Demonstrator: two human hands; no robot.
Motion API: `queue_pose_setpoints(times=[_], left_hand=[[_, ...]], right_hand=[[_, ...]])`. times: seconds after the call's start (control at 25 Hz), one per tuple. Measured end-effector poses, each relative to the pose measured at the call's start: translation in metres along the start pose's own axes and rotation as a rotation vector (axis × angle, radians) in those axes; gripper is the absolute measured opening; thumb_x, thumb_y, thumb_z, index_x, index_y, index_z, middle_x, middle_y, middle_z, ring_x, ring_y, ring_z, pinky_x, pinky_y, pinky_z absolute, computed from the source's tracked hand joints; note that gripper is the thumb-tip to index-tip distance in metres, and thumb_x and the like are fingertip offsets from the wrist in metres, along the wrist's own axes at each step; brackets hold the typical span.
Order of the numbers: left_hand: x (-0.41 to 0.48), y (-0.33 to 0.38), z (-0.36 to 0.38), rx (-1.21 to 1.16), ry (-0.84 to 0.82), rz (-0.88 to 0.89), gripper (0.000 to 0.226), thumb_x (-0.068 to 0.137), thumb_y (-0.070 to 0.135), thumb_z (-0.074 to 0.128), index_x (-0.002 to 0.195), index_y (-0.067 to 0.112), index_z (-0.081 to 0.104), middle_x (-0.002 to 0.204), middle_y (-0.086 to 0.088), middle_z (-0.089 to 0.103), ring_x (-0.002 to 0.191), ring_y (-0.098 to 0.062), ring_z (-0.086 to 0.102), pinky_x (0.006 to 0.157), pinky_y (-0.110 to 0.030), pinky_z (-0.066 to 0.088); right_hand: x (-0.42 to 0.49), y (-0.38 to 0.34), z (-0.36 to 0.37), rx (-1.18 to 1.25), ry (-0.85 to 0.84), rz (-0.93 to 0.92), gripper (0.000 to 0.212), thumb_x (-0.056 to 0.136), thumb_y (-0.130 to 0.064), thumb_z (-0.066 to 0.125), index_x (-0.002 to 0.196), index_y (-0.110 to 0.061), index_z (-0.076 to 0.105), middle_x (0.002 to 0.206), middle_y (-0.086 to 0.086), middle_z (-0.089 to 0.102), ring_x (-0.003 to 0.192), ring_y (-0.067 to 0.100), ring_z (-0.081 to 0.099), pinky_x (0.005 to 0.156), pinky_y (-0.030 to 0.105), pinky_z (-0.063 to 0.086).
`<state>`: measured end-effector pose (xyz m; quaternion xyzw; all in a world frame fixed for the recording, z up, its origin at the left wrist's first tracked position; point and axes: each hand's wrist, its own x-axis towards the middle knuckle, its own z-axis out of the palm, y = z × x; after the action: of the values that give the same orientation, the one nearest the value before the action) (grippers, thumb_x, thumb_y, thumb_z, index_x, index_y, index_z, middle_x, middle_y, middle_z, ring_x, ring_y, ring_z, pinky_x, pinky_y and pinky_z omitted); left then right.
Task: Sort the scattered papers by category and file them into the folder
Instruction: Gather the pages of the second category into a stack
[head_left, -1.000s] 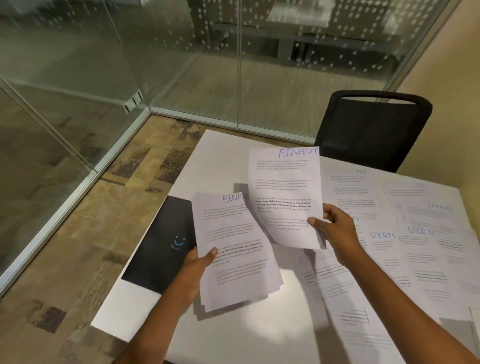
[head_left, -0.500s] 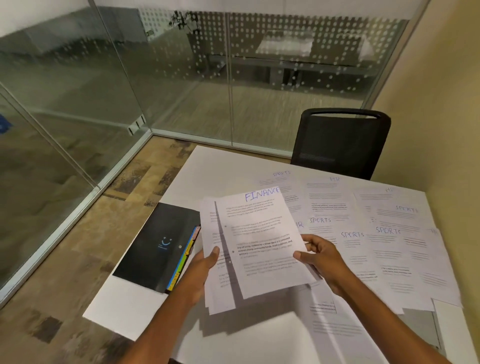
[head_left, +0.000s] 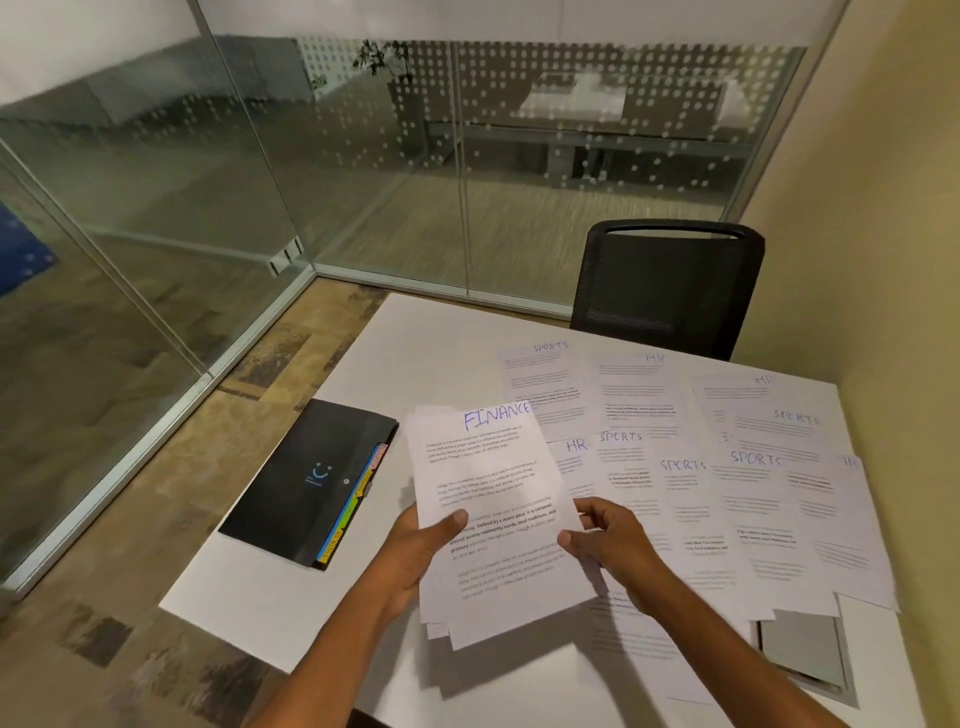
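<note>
Around stack (head_left: 493, 488), left hand (head_left: 415, 553), right hand (head_left: 615, 545)

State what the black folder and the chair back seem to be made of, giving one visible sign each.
Black folder: probably matte plastic; smooth cover, faint sheen, snap button. Chair back: apparently black mesh fabric in a smooth frame; fine woven texture shows.

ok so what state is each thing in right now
FINANCE stack, stacked unevenly, held in both hands
left hand, grips the stack's left edge
right hand, pinches its right edge
folder, closed, flat on the table
SPORTS and HR sheets, loose, overlapping on the table
chair, unoccupied
</note>
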<state>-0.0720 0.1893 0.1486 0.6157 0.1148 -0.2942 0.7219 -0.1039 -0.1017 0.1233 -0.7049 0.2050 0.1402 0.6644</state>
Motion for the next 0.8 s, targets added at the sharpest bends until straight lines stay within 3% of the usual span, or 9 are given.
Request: queue_pose_setpoints(times=[0.12,0.2,0.28,0.4,0.48,0.6,0.72,0.8], left_hand=[[-0.003,0.0,0.005,-0.014,-0.021,0.007,0.044,0.1,0.017,0.075,0.143,0.021,0.065,0.133,-0.012,0.076,0.119,-0.036,0.074,0.1,-0.054,0.06],[-0.005,0.003,0.005,-0.009,-0.062,0.002,0.044,0.1,0.015,0.074,0.143,0.019,0.064,0.133,-0.014,0.075,0.12,-0.038,0.073,0.102,-0.057,0.059],[-0.006,0.006,0.005,0.029,-0.101,-0.007,0.044,0.1,0.017,0.074,0.143,0.019,0.064,0.132,-0.014,0.076,0.119,-0.038,0.074,0.102,-0.059,0.059],[-0.004,0.016,-0.003,0.083,-0.139,-0.025,0.042,0.1,0.018,0.073,0.142,0.021,0.064,0.13,-0.012,0.077,0.118,-0.035,0.075,0.097,-0.051,0.062],[-0.002,0.022,-0.016,0.12,-0.178,-0.032,0.042,0.101,0.02,0.072,0.142,0.022,0.064,0.131,-0.01,0.077,0.119,-0.033,0.075,0.095,-0.046,0.063],[0.003,0.027,-0.032,0.233,-0.195,-0.021,0.04,0.101,0.024,0.073,0.14,0.026,0.065,0.129,-0.001,0.078,0.116,-0.022,0.077,0.086,-0.032,0.065],[0.019,0.021,-0.042,0.263,-0.079,0.008,0.033,0.1,0.02,0.075,0.132,0.025,0.07,0.119,0.005,0.082,0.108,-0.016,0.078,0.079,-0.025,0.064],[0.036,0.011,-0.049,0.307,0.061,0.049,0.025,0.101,0.02,0.075,0.124,0.026,0.073,0.113,0.005,0.083,0.108,-0.021,0.078,0.082,-0.027,0.064]], right_hand=[[0.013,0.005,-0.008,-0.029,-0.046,0.092,0.05,0.081,-0.017,0.093,0.126,-0.023,0.071,0.123,-0.001,0.072,0.111,0.021,0.073,0.086,0.035,0.062],[0.022,0.006,-0.011,0.041,-0.142,0.225,0.067,0.079,-0.024,0.096,0.136,-0.024,0.062,0.128,0.0,0.07,0.12,0.022,0.071,0.101,0.042,0.059],[0.03,0.011,-0.008,0.156,-0.322,0.335,0.065,0.085,-0.024,0.092,0.142,-0.018,0.062,0.131,0.009,0.075,0.126,0.028,0.07,0.114,0.051,0.052],[0.041,0.021,0.008,0.331,-0.506,0.322,0.052,0.098,-0.013,0.078,0.147,-0.005,0.062,0.147,0.02,0.064,0.139,0.04,0.059,0.121,0.058,0.042],[0.046,0.021,0.02,0.381,-0.441,0.294,0.051,0.096,-0.002,0.076,0.145,-0.002,0.062,0.145,0.022,0.065,0.137,0.043,0.061,0.118,0.055,0.046],[0.052,0.009,0.033,0.305,-0.212,0.215,0.047,0.088,0.005,0.078,0.134,-0.006,0.07,0.132,0.017,0.074,0.123,0.036,0.071,0.097,0.044,0.059],[0.056,-0.003,0.044,0.28,-0.09,0.169,0.046,0.085,0.013,0.076,0.127,-0.005,0.072,0.123,0.014,0.078,0.114,0.033,0.075,0.091,0.039,0.062],[0.059,-0.009,0.054,0.215,0.007,0.153,0.047,0.084,0.014,0.077,0.126,-0.008,0.071,0.118,0.01,0.08,0.113,0.032,0.075,0.089,0.037,0.061]])
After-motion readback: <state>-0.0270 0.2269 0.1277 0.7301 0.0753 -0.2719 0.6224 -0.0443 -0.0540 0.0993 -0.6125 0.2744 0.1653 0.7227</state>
